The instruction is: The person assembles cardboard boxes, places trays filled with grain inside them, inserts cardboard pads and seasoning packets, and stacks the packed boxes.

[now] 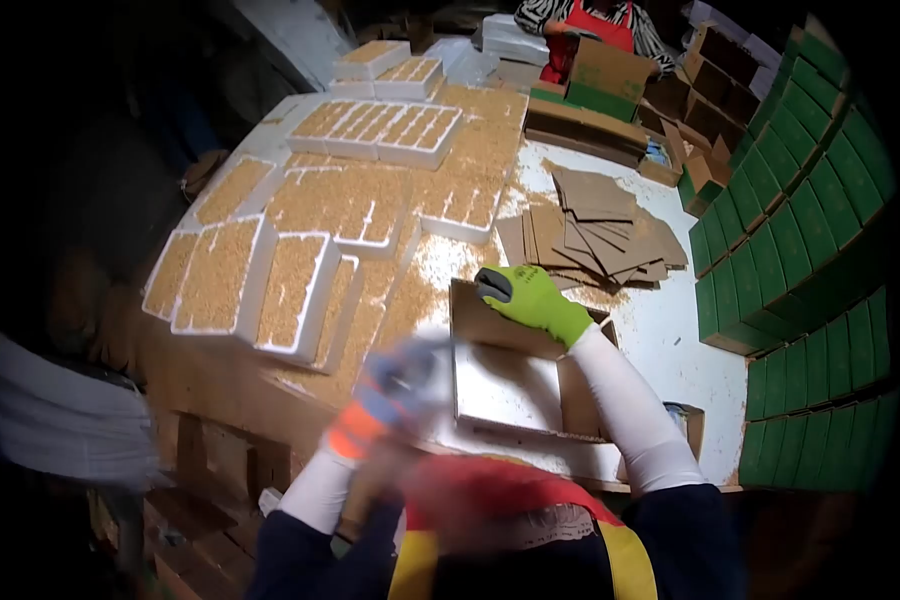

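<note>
An open cardboard box (pixel 490 328) stands on the white table in front of me, its inside pale and bright. My right hand (pixel 535 300), in a lime-green glove with dark fingertips, is closed over the box's far wall. Left of the box, my left hand (pixel 398 388) wears a grey-blue and orange glove. Motion smears its fingers, so whether it holds anything is unclear. White trays (pixel 322 290) filled with sawdust-like crumbs lie beyond that hand. Flat cardboard pieces (pixel 600 225) are piled past the box.
Green boxes (pixel 770 240) are stacked high along the right. Loose crumbs cover the table's left part (pixel 480 120). At the far end a person in a red apron (pixel 602 28) stands behind a green-and-brown carton (pixel 610 80). Cardboard boxes (pixel 215 455) sit below at lower left.
</note>
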Tool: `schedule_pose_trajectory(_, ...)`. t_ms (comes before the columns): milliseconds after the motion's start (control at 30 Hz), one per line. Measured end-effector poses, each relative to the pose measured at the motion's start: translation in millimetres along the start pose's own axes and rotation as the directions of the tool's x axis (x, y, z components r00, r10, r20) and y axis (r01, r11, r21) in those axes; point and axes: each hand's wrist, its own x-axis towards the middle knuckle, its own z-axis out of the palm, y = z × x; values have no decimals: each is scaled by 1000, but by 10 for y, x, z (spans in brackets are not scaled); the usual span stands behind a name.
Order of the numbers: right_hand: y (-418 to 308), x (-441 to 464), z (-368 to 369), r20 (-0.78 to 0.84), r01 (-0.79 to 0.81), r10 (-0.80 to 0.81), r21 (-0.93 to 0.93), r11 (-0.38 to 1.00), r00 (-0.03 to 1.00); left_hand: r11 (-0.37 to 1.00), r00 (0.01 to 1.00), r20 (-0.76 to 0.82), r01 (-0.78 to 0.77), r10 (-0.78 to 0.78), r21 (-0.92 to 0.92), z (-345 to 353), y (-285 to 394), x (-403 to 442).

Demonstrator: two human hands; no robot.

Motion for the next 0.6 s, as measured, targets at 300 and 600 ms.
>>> schedule_pose_trajectory(300,-45,-768,-1030,-457,-117,242,284,951,856,553,1000,-9,15,-12,833,79,-990,314)
schedule_pose_trajectory(600,-168,-1383,-100,627,-295,70,262,919,776,751,981,-194,151,-31,643,-116,-1000,369)
